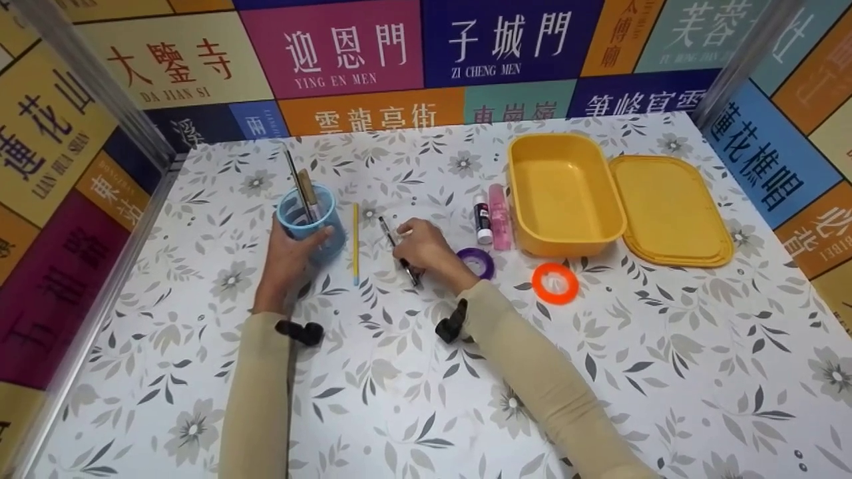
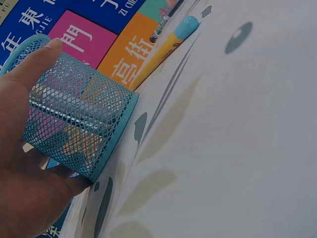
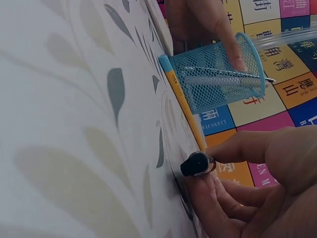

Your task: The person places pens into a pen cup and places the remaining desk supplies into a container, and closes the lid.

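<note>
My left hand (image 1: 285,258) grips a light blue mesh pen cup (image 1: 335,223), thumb on the near side. The cup stands upright on the table with a few slender pens or brushes (image 1: 303,193) in it. To its right, a yellow pencil (image 1: 355,243) with a blue end lies on the tabletop. Beyond the pencil, my right hand (image 1: 426,245) pinches a black-and-clear pen (image 1: 387,230) between thumb and fingers, low over the cloth. The pen's black end (image 3: 195,164) faces the right wrist camera. A dark streak lies under it; whether shadow or another pen, I cannot tell.
Right of my right hand lie a purple tape roll (image 1: 489,263), a glue stick (image 1: 482,219), a pink item (image 1: 499,218) and an orange tape roll (image 1: 555,283). A yellow box (image 1: 572,243) stands behind, its lid (image 1: 675,209) beside it. Printed panels (image 1: 353,50) border the table.
</note>
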Demonstrator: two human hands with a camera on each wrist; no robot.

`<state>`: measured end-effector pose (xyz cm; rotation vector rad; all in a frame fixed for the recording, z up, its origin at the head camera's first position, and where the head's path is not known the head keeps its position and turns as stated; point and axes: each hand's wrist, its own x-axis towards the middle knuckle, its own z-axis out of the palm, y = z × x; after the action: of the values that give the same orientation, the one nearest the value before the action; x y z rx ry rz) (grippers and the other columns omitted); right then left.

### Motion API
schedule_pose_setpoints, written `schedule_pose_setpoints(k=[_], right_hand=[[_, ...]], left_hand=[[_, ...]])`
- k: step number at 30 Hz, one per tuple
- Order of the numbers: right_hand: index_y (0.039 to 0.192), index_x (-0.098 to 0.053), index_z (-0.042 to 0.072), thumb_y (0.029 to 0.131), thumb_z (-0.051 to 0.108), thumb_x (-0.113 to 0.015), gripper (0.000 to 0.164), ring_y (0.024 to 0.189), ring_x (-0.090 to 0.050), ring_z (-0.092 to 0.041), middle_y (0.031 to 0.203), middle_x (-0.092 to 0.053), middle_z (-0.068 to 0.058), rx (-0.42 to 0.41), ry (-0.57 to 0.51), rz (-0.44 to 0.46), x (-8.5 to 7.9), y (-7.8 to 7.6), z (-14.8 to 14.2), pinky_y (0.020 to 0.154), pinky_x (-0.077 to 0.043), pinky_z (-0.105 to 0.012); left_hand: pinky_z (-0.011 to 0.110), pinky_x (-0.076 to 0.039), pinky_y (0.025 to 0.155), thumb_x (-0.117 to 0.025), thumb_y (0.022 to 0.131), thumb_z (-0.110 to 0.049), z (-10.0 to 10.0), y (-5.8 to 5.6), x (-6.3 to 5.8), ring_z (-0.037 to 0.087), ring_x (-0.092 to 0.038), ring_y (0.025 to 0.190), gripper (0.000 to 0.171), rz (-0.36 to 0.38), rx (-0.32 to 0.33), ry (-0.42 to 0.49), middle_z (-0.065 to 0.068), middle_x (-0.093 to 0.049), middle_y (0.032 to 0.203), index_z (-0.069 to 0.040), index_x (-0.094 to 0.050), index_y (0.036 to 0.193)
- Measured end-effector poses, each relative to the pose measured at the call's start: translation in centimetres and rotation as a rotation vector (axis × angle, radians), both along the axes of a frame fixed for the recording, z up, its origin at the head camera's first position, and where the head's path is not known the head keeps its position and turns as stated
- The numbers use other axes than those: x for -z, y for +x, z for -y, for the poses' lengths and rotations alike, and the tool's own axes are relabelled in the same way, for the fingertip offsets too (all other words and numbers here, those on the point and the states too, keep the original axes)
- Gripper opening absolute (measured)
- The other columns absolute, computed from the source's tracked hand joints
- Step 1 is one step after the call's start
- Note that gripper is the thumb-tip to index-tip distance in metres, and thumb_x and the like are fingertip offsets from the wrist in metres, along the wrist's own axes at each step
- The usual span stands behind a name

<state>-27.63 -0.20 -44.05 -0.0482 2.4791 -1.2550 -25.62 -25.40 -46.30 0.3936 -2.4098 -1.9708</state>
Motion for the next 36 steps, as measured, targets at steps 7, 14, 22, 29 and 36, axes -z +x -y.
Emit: schedule_pose_setpoints(k=[7, 14, 22, 29, 36], right_hand=[[0.133, -0.06, 0.008, 0.085, 0.011, -0.067, 0.049, 0.066, -0.054, -0.008, 0.096, -0.064, -0.001, -0.035, -0.068, -0.043, -0.7, 0.4, 0.1, 0.06, -0.046, -0.02], [0.137, -0.056, 0.012, 0.086, 0.014, -0.067, 0.051, 0.063, -0.053, -0.008, 0.095, -0.061, 0.002, -0.056, -0.073, -0.041, -1.2, 0.4, 0.2, 0.057, -0.044, -0.02], [0.137, -0.056, 0.014, 0.088, 0.013, -0.066, 0.05, 0.056, -0.053, -0.009, 0.092, -0.061, 0.002, -0.057, -0.122, -0.022, -1.3, 0.3, 0.3, 0.052, -0.045, -0.023], [0.135, -0.057, 0.016, 0.089, 0.011, -0.064, 0.047, 0.062, -0.058, -0.014, 0.093, -0.062, 0.0, -0.052, -0.16, -0.023, -1.5, 0.3, 0.0, 0.061, -0.057, -0.035], [0.134, -0.059, 0.017, 0.089, 0.011, -0.062, 0.045, 0.065, -0.06, -0.015, 0.096, -0.061, 0.0, -0.076, -0.197, -0.049, -2.0, 0.2, 0.1, 0.066, -0.061, -0.04]], left_hand=[[0.039, -0.022, 0.127, -0.085, 0.078, -0.042, -0.1, 0.1, 0.1, 0.021, -0.028, 0.152, 0.111, -0.044, 0.009, -0.012, 0.004, -0.028, 0.165, -0.027, -0.013, 0.16], [0.037, -0.025, 0.126, -0.085, 0.079, -0.04, -0.1, 0.0, 0.3, 0.022, -0.031, 0.151, 0.109, -0.086, 0.007, -0.038, 0.007, -0.031, 0.163, -0.022, -0.014, 0.16], [0.036, -0.026, 0.126, -0.086, 0.078, -0.038, 0.0, 0.1, 0.2, 0.02, -0.033, 0.149, 0.107, -0.088, 0.004, 0.015, 0.004, -0.034, 0.161, -0.025, -0.018, 0.159], [0.036, -0.025, 0.126, -0.085, 0.078, -0.041, 0.0, 0.0, 0.2, 0.021, -0.031, 0.151, 0.11, -0.081, 0.023, -0.042, 0.005, -0.031, 0.163, -0.024, -0.014, 0.16], [0.037, -0.026, 0.126, -0.085, 0.079, -0.04, 0.1, 0.0, 0.3, 0.021, -0.033, 0.15, 0.107, -0.096, 0.029, -0.036, 0.005, -0.033, 0.162, -0.023, -0.016, 0.159]])
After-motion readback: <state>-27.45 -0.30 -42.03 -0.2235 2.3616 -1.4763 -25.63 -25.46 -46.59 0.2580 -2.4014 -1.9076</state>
